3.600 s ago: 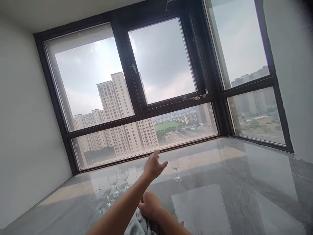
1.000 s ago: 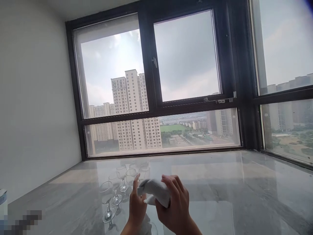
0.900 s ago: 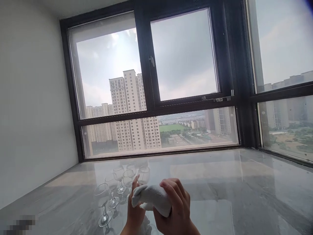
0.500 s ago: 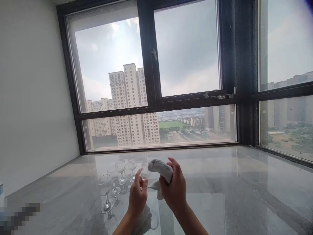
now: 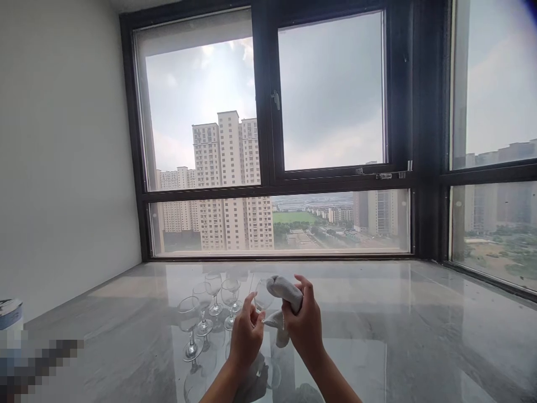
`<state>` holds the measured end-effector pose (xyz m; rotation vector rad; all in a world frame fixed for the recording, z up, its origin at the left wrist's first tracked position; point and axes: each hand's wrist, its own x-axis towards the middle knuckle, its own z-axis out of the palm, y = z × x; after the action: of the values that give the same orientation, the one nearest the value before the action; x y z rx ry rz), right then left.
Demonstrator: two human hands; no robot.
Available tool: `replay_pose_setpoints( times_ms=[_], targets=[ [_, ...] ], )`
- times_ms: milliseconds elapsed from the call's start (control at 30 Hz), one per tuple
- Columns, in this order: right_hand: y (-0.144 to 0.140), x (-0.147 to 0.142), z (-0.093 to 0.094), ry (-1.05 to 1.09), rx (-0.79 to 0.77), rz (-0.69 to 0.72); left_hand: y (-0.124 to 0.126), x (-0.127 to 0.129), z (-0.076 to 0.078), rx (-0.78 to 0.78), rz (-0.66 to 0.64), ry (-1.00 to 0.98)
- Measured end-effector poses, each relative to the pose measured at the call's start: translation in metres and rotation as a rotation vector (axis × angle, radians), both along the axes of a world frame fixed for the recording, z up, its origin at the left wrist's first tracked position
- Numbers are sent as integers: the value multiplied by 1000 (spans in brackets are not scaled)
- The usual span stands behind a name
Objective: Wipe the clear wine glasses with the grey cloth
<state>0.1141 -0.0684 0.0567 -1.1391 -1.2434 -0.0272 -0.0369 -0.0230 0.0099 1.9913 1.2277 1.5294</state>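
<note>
My left hand [image 5: 247, 333] is closed around the lower part of a clear wine glass [image 5: 263, 298], whose bowl shows above the fingers. In my right hand [image 5: 305, 319] a grey cloth [image 5: 285, 292] is gripped, one end pushed against the rim and into the glass's bowl, the other hanging below the hand. Several more stemmed glasses stand upright left of my hands: one nearest me [image 5: 189, 322], another behind it [image 5: 203, 308], one farther back [image 5: 213, 291], and one close to my left hand [image 5: 230, 296]. The stem of the held glass is hidden by my fingers.
The glossy grey stone surface [image 5: 356, 313] reflects the window light. Behind it rises a dark-framed window [image 5: 268, 190], and a white wall [image 5: 67, 168] bounds the left. A white and blue container [image 5: 12, 319] stands at the left edge, near a pixelated patch.
The view has tilted and shifted slightly, so the hands and glasses appear a little farther right. Both hands keep their hold, with the cloth still at the glass.
</note>
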Motion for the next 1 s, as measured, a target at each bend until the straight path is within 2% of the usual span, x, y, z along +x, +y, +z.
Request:
replay_pose_setpoints(
  times_ms=[233,300,433,500,600,833,900,1000],
  targets=[
    [21,13,-19,94,-24,-101,-1,-1,0,-26,11,-4],
    [30,19,-27,124,-88,-98,1,-2,-1,-42,7,0],
    [39,21,-41,99,-327,81,5,-1,-4,-68,-10,53],
    [39,16,-44,65,-383,191,6,0,-5,-83,-21,84],
    [37,5,-44,94,-382,301,9,2,-7,-130,-40,118],
    [37,-3,-41,399,-320,399,13,3,-9,-187,-35,150],
    [38,-3,-42,414,-267,384,12,4,-9,-195,-43,168],
    [38,-1,-43,368,-184,253,9,4,-7,-198,-43,183]
  ],
)
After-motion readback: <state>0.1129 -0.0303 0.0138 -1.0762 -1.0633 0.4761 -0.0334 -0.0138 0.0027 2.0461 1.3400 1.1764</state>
